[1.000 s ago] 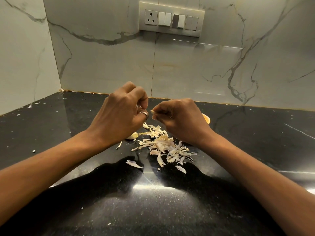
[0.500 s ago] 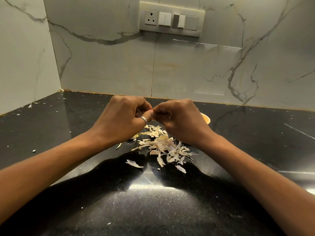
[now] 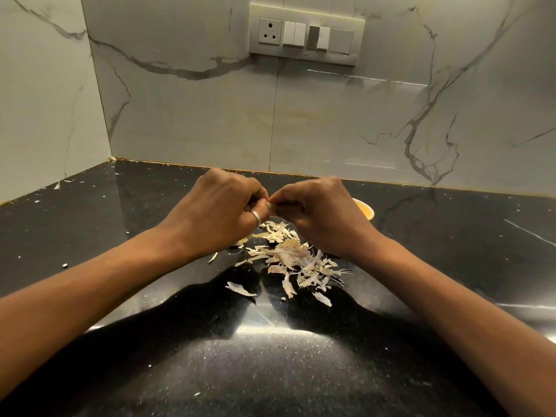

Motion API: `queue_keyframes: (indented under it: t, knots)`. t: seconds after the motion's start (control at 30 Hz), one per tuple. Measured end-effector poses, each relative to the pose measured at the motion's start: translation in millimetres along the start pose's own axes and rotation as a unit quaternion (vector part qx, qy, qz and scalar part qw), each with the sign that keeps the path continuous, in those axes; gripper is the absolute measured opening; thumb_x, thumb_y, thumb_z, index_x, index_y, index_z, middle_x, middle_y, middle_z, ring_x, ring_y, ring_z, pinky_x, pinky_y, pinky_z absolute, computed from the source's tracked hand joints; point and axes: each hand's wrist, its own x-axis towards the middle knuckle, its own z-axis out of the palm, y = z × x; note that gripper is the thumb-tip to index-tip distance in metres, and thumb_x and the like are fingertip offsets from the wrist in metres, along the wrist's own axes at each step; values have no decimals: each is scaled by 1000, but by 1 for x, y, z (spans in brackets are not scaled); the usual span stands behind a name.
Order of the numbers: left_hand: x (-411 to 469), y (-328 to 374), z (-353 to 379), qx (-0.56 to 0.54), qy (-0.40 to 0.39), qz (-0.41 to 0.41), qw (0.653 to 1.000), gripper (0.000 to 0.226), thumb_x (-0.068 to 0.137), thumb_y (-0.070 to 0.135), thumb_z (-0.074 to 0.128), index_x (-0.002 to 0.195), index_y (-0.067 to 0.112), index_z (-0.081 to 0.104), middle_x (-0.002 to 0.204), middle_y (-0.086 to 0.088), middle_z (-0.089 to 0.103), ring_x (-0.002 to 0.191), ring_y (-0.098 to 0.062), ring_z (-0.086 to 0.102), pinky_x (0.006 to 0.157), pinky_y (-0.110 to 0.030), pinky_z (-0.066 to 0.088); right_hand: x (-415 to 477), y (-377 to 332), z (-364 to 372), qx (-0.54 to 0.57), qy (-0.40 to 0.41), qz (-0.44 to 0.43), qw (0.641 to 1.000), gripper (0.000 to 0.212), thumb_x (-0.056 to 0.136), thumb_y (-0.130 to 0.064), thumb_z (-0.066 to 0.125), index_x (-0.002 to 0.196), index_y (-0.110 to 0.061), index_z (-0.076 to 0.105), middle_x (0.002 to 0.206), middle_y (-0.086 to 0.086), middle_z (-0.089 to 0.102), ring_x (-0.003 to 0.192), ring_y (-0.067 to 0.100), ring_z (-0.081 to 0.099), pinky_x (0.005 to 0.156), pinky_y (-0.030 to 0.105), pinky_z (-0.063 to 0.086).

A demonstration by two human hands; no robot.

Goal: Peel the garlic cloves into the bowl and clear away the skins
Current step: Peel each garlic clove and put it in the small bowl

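Pinching a small garlic clove [image 3: 270, 205] between them, the curled fingers [image 3: 284, 200] of both hands meet tip to tip above the counter [image 3: 120, 236]. The clove is almost wholly hidden, so how much skin clings to it cannot be told. The left hand [image 3: 216, 212], wearing a ring [image 3: 256, 217], and the right hand [image 3: 319, 212] both grip it. Beneath them a loose heap of skins [image 3: 294, 257] lies on the black counter. The bowl [image 3: 365, 210] peeks out behind the right hand, its contents hidden. Judging by the heap, several cloves seem done, this one is mid-peel, and the skins are not yet cleared.
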Motion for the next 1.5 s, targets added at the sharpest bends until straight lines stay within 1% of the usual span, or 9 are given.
queue_keyframes:
  t: [0.07, 0.17, 0.33, 0.5, 0.6, 0.77, 1.13, 1.4, 1.5]
  knots:
    - [-1, 1, 0, 4, -16, 2, 1000, 28, 88, 27, 56, 84, 9, 77, 62, 3, 66, 50, -10, 52, 59, -9, 29, 0, 0, 0, 6, -5, -2, 1000, 14, 89, -20, 77, 102, -19, 81, 86, -2, 78, 75, 13, 72, 68, 40, 58]
    - [-1, 3, -1, -14, -19, -19, 1000, 28, 87, 27, 56, 83, 10, 77, 59, 8, 61, 48, -2, 50, 58, -8, 30, -1, 0, -1, 22, -13, -3, 1000, 14, 89, -18, 78, 103, -17, 80, 85, -1, 78, 75, 14, 72, 68, 40, 58]
    - [2, 4, -3, -109, -32, -124, 986, 11, 91, 12, 69, 84, 12, 77, 60, 7, 71, 54, 1, 67, 57, -7, 46, 0, 1, -3, 37, -19, -2, 999, 13, 91, -21, 75, 102, -17, 81, 83, -3, 78, 72, 12, 70, 67, 40, 55]
    - [4, 5, -5, -281, -67, -246, 925, 10, 95, 2, 64, 91, 2, 73, 70, -12, 73, 65, -18, 75, 62, -25, 61, 0, 3, -4, 53, -18, 1, 998, 11, 90, -19, 76, 100, -15, 81, 83, -2, 78, 74, 14, 72, 68, 42, 57]
    - [5, 7, -9, -345, -80, -284, 891, 11, 96, -1, 61, 93, -1, 71, 71, -12, 73, 67, -20, 75, 61, -25, 62, 0, 3, -6, 53, -13, 1, 999, 12, 90, -20, 76, 99, -14, 81, 84, -2, 78, 75, 12, 72, 69, 42, 58]
    - [6, 4, -10, -376, -85, -304, 871, 11, 96, 1, 60, 96, -4, 71, 74, -14, 73, 69, -23, 73, 64, -30, 63, 0, 1, -6, 64, -10, 2, 998, 12, 89, -18, 78, 100, -15, 81, 87, -4, 78, 78, 8, 72, 72, 40, 58]
    - [7, 7, -5, -441, -57, -344, 827, 16, 99, 7, 58, 96, -3, 71, 72, -8, 69, 62, -13, 69, 57, -25, 60, 2, -4, -9, 132, -12, 59, 990, 10, 89, -15, 78, 99, -12, 80, 82, -2, 77, 74, 14, 73, 68, 44, 59]
    - [6, 5, -1, -434, -67, -361, 823, 17, 100, 8, 57, 98, -5, 68, 78, -11, 65, 57, -10, 66, 55, -22, 58, 4, -8, -12, 230, -52, 146, 961, 7, 93, -5, 70, 99, -8, 67, 91, 5, 77, 83, 12, 76, 78, 32, 63]
    - [6, 3, -2, -408, -68, -359, 837, 20, 102, 11, 55, 95, -3, 68, 75, -10, 64, 56, -11, 65, 55, -23, 57, 7, -6, -17, 277, -45, 176, 944, 10, 94, -8, 68, 97, -15, 63, 95, 7, 78, 89, 16, 77, 81, 38, 63]
